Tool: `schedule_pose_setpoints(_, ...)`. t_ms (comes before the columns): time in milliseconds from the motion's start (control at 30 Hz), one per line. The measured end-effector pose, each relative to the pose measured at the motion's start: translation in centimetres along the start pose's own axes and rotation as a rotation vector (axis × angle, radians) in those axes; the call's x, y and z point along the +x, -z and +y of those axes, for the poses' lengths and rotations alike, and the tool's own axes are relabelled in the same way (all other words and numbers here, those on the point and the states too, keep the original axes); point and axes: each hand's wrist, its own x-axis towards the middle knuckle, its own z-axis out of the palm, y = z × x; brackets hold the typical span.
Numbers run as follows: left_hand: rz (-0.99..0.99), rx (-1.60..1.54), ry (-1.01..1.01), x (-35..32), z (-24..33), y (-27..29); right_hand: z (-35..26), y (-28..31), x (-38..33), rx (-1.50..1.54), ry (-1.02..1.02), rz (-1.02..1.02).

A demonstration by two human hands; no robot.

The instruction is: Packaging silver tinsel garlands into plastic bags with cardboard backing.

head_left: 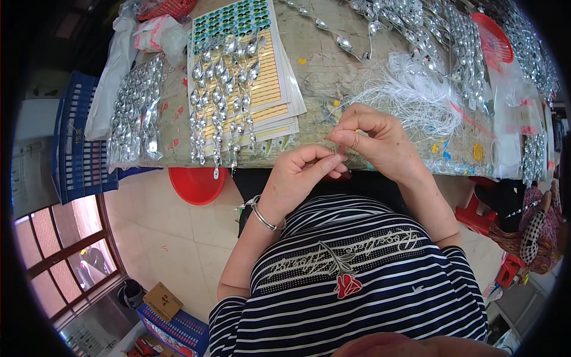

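Close together at the table's near edge, both my hands are closed in a pinch. My left hand, with a silver bracelet on its wrist, presses thumb against fingers. Just right of it and slightly higher, my right hand pinches with thumb and forefinger. A fine, pale thread seems to run between the fingertips; most of it is hidden. Beyond my right hand lies a loose heap of white thread. To the left, shiny silver twisted spiral strips lie across printed sheets, some ends hanging over the edge.
More silver spirals lie in a clear bag at the left and in bunches at the right. A red basket stands at the far right. Below the table are a red basin and a red stool; a blue crate stands left.
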Motion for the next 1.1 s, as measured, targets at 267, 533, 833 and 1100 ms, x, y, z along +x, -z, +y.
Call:
schedule_pose_setpoints(267,-0.010,0.021,-0.012,0.1,-0.2,0.1,-0.8,0.0,0.2,-0.002,-0.055,-0.023)
schedule_pose_setpoints(533,0.011,-0.034,0.000,-0.2,-0.5,0.4,-0.3,0.0,0.4,-0.019,-0.038,-0.032)
schedule_pose_setpoints(833,0.250,-0.055,-0.081,0.2,-0.1,-0.6,0.3,-0.1,-0.4,-0.011,-0.002,0.021)
schedule_pose_setpoints(1100,0.274,-0.088,-0.105,0.1,-0.8,-0.6,0.8,0.3,-1.3,0.267,-0.146,0.118)
